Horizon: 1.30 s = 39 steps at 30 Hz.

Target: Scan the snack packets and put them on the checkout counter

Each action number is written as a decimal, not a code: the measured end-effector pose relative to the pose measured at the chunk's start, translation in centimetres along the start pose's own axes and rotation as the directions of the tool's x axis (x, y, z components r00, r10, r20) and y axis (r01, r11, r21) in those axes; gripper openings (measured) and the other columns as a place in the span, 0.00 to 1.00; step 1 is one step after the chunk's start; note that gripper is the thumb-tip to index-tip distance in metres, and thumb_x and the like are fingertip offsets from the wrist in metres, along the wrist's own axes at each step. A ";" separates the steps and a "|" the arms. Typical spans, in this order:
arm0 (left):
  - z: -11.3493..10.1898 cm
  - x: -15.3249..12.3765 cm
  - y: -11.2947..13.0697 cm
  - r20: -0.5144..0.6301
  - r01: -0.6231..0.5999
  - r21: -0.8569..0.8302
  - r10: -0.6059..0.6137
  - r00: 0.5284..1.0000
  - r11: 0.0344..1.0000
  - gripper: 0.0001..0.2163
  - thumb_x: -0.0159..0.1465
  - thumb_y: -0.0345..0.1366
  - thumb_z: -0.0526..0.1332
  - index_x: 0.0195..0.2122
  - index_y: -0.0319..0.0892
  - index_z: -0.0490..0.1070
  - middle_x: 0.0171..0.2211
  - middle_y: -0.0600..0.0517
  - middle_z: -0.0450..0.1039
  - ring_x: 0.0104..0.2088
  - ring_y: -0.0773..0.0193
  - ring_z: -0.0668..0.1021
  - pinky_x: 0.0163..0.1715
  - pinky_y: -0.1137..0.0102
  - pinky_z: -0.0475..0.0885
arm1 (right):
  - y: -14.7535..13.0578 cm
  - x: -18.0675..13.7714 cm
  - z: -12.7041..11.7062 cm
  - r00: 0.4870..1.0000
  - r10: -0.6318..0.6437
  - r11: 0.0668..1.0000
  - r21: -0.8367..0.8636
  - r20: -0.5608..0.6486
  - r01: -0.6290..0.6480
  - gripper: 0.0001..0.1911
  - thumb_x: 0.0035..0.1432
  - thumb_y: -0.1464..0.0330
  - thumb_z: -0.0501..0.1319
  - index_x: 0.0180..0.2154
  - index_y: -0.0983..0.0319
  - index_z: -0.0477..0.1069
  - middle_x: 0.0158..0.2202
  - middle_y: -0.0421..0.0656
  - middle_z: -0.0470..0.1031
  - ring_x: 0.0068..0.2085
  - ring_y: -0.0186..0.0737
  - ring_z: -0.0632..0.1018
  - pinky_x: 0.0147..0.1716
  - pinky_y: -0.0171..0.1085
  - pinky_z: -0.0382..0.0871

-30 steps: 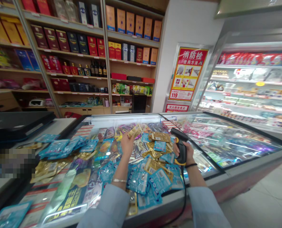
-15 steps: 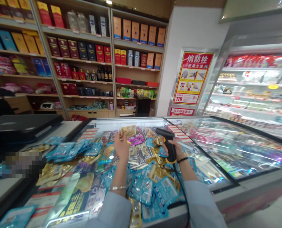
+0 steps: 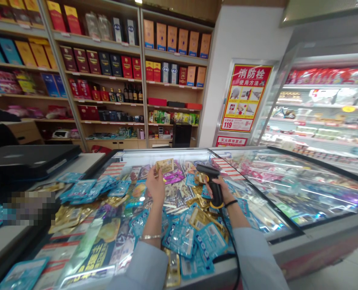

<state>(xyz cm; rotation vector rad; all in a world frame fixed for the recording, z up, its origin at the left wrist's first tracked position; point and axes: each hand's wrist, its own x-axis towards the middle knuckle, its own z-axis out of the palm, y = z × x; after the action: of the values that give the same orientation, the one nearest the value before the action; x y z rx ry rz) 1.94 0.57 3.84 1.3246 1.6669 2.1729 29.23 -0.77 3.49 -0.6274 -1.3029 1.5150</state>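
Shop interior, with wooden shelves across the upper left and centre of the frame. Top row of the centre bay: we count six orange boxes with blue bases; two rows down, three flat boxes. At upper right hangs one red-and-yellow poster with six small pictures; a second sign, cut off, sits just below it. Far right: one lit chiller.

Foreground: a glass-topped freezer. Two arms in light blue sleeves reach in from the bottom edge.

Left hand, centre of frame: fingers pinch one gold packet, raised upright above the glass. One bracelet on that wrist.

Right hand, right of centre: fingers wrap the grip of one black scanner, its head pointing left, towards the packet but apart from it. One black band on the wrist; one cable drops to the bottom edge.

Between and below the hands, blue packets and gold ones overlap too much for us to count. A second blue heap lies left of centre, also uncountable. One blue packet lies alone at lower left.
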 end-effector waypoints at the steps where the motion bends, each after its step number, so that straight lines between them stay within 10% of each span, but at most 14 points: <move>1: 0.0 0.0 0.0 -0.005 -0.003 -0.001 0.003 1.000 1.000 0.10 0.63 0.38 0.59 0.43 0.42 0.73 0.38 0.49 0.78 0.33 0.63 0.78 0.36 0.69 0.73 | 0.0 0.0 0.0 1.000 -0.002 1.000 0.000 0.001 0.002 0.20 0.50 0.56 0.63 0.41 0.63 0.72 0.16 0.37 0.69 0.14 0.36 0.68 0.12 0.34 0.61; 39: 0.4 -0.1 -0.3 -0.010 0.015 -0.048 -0.016 1.000 0.999 0.12 0.62 0.39 0.60 0.45 0.41 0.74 0.37 0.49 0.78 0.33 0.65 0.78 0.35 0.70 0.74 | 0.0 -0.3 -0.3 1.000 0.002 0.999 -0.033 -0.010 -0.002 0.22 0.52 0.56 0.62 0.43 0.64 0.73 0.16 0.38 0.70 0.13 0.36 0.68 0.12 0.33 0.61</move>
<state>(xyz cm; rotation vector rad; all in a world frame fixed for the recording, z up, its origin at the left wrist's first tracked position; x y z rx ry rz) 2.10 0.90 3.58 1.2867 1.6128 2.1998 29.61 -0.95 3.37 -0.6572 -1.3224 1.4923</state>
